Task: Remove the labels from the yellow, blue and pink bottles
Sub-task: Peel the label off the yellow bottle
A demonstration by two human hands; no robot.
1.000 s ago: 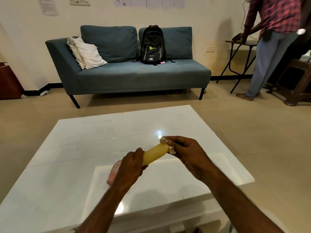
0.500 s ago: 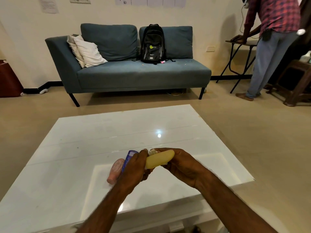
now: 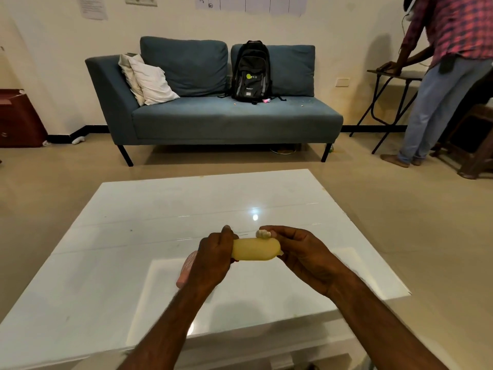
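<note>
Over the white desk (image 3: 128, 263), the left hand (image 3: 210, 263) grips the yellow bottle (image 3: 254, 249), showing no readable print; the right hand (image 3: 301, 252) pinches a crumpled white label (image 3: 262, 233).

Cream walls (image 3: 48, 62) and beige tiled floor (image 3: 400, 222); blue-grey fabric sofa (image 3: 226, 121) bearing white pillows (image 3: 152, 81) and a black backpack (image 3: 252, 72); glossy white counter (image 3: 160, 209) reflecting a ceiling light.

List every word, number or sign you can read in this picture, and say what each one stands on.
"BT" with a small mark beneath: top-left cell of the white paper chart on the wall.
Pale letters beside a green dot on the black fabric backpack: too blurred to read.
White printed sheet on the wall: too small to read.
Yellow plastic bottle: no text visible.
</note>
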